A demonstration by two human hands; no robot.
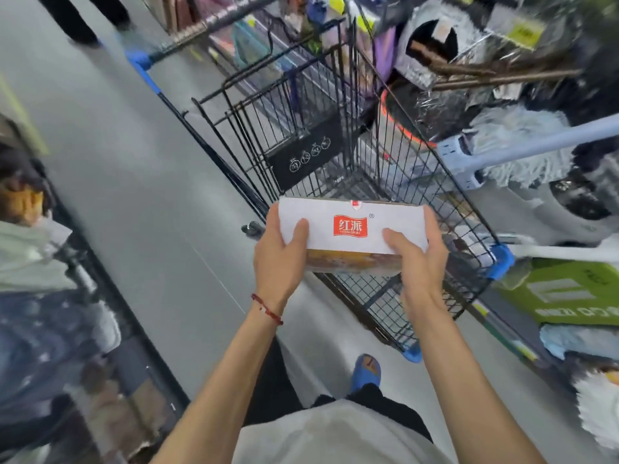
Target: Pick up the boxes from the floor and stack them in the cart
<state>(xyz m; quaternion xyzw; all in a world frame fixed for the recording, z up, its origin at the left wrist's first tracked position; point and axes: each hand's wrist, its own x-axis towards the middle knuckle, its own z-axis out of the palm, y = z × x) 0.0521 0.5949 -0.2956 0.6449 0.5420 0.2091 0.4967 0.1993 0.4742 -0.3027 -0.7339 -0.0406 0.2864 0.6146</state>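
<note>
While mop heads (522, 152) and a green carton (569, 293) crowd against the right side of the black wire cart (301, 159), another person's legs (80, 18) stand on the grey floor (134, 162) beyond it. The white box (351, 226) with a red logo is held level over the cart's near rim. The left hand (278, 259) and right hand (418, 262) grip its two ends, thumbs lying on the top face.

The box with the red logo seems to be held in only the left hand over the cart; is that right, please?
Not quite: both hands hold it. In the head view the left hand grips the left end of the box and the right hand grips its right end, over the cart.
</note>
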